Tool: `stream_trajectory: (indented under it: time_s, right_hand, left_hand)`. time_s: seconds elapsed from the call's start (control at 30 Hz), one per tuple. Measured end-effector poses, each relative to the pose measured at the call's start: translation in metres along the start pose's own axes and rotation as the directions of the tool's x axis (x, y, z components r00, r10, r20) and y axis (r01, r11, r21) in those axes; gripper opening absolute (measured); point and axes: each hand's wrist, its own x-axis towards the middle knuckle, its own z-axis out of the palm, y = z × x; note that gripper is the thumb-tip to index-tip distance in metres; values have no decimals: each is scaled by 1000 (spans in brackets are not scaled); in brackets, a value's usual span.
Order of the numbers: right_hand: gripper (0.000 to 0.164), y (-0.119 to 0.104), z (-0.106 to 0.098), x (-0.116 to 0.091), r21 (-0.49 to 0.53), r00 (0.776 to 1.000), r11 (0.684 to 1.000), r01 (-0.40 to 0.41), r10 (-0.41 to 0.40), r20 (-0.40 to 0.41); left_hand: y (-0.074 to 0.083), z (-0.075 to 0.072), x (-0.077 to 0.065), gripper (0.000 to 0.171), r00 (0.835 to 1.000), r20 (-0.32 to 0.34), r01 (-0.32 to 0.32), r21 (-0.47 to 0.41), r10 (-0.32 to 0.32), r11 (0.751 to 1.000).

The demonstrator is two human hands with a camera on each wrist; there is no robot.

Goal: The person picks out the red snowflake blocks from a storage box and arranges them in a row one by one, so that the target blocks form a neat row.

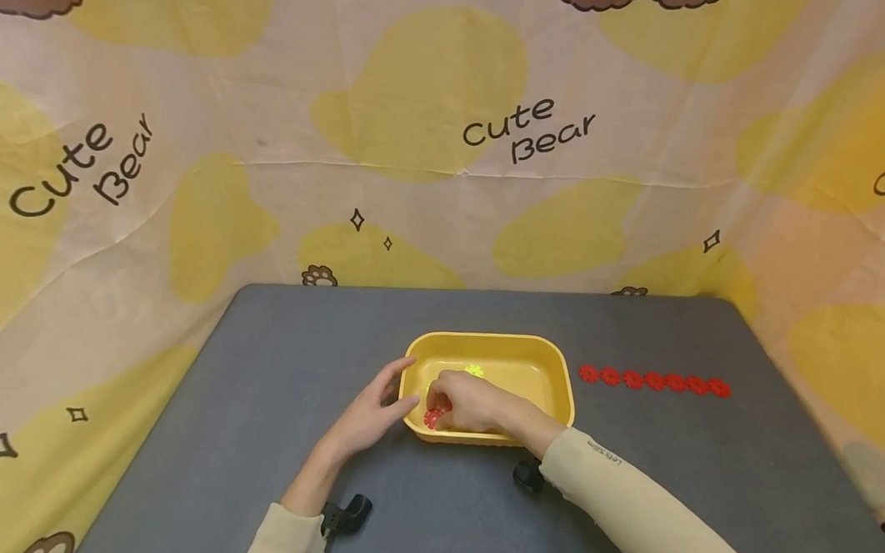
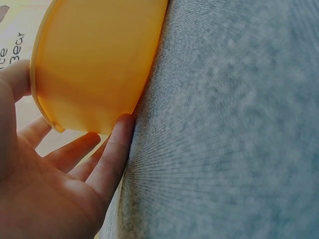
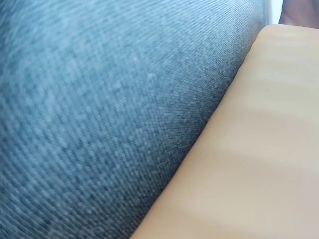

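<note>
A yellow plastic tray (image 1: 536,348) stands mid-table. My left hand (image 1: 366,414) is at its left end, fingers spread and fairly straight against the outer wall (image 2: 94,64), thumb over the rim. In the left wrist view the little finger's tip (image 2: 124,122) reaches low on the wall, close to the table. Inside the tray, my right hand (image 1: 469,401) has curled fingers and pinches a red flower-shaped disc (image 1: 432,418) near the front left corner. A yellow-green flower-shaped disc (image 1: 473,370) lies behind that hand, which hides part of the tray floor.
Several red flower-shaped discs (image 1: 655,380) lie in a row right of the tray. The grey table (image 1: 320,328) ends at a patterned cloth backdrop (image 1: 430,226). Black wrist straps (image 1: 347,515) sit on both arms. In the right wrist view the tray's outer wall (image 3: 249,164) is close.
</note>
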Motion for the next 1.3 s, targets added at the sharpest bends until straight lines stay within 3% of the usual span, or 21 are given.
stream_trajectory:
  time_s: [0.73,1.03,1.3]
  right_hand:
    - [16,2,3,-1,124,999,992,8,-2,-45]
    - [14,3,0,-3,265,997,964,-33,50,-58]
    - [10,0,-6,-4,270,996,962,-29,51,-73]
  left_hand:
    - [-3,1,-1,64,1000,8,-18,30,18,999]
    - [-2,2,-1,61,1000,2,-3,31,3,1000]
    - [-3,0,0,63,1000,1,-7,33,7,999]
